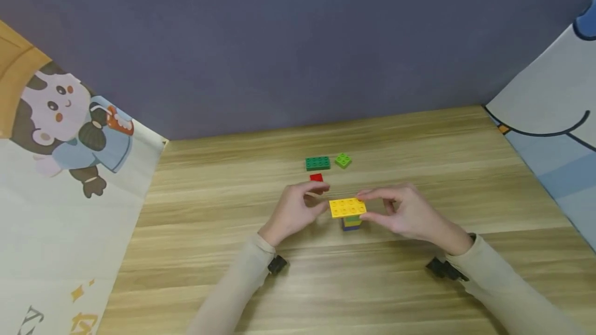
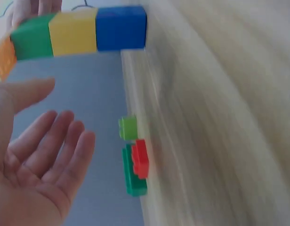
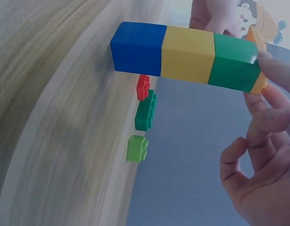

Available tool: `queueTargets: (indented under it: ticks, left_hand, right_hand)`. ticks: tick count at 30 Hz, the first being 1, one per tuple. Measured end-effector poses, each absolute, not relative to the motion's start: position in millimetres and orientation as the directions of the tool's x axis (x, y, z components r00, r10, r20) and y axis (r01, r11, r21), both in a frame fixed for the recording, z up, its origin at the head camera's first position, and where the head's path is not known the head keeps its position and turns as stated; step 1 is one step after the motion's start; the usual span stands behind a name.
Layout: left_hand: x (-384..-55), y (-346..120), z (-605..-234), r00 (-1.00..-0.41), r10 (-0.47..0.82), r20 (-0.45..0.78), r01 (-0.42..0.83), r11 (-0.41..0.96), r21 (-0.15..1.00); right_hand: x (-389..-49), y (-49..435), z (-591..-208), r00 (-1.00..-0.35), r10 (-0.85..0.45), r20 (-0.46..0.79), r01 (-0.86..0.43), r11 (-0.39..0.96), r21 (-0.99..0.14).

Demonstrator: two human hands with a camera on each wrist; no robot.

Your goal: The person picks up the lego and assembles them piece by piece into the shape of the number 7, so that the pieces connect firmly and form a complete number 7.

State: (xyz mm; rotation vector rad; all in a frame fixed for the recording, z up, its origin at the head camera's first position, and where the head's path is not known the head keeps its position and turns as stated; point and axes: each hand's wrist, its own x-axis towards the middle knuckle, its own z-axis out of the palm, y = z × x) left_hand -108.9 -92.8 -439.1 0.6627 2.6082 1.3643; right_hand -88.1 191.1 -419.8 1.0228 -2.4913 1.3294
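A tower of a blue block [image 3: 138, 49], a yellow block [image 3: 187, 54] and a green block [image 3: 233, 61] stands upright on the table. On its top lies a flat yellow studded plate [image 1: 346, 208], reaching out past the tower's left side. My right hand [image 1: 404, 210] pinches the plate's right end between thumb and fingers. Just left of the plate, my left hand [image 1: 294, 210] holds nothing; its thumb and fingers are apart and loosely bent. In the head view the plate hides most of the tower.
Behind the hands lie a red brick [image 1: 316, 177], a dark green brick [image 1: 317, 163] and a light green brick [image 1: 343, 160] on the wooden table [image 1: 223, 185]. A dark panel [image 1: 298, 50] rises at the back, with printed walls left and right.
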Motion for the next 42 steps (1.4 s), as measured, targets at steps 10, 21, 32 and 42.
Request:
queueTargets:
  ticks: [10, 21, 32, 42]
  left_hand:
    - [-140.7, -97.5, -449.5, -0.951, 0.296, 0.089, 0.266, 0.637, 0.724]
    - [-163.9, -97.4, -456.8, -0.949, 0.316, 0.002, 0.232, 0.692, 0.683]
    - [-178.1, -90.6, -460.7, -0.941, 0.331, -0.073, 0.214, 0.748, 0.629]
    - [-178.5, -83.0, -458.0, -0.933, 0.357, -0.049, 0.279, 0.801, 0.53]
  right_hand:
    - [-87.4, 191.0, -420.1, -0.764, -0.5, 0.408, -0.618, 0.387, -0.685]
    - [-87.9, 190.6, -420.8, -0.763, -0.493, 0.419, -0.618, 0.366, -0.696]
    - [-87.8, 190.0, -422.5, -0.759, -0.495, 0.423, -0.618, 0.341, -0.708]
    - [-87.7, 190.4, -422.9, -0.778, -0.486, 0.399, -0.592, 0.353, -0.725]
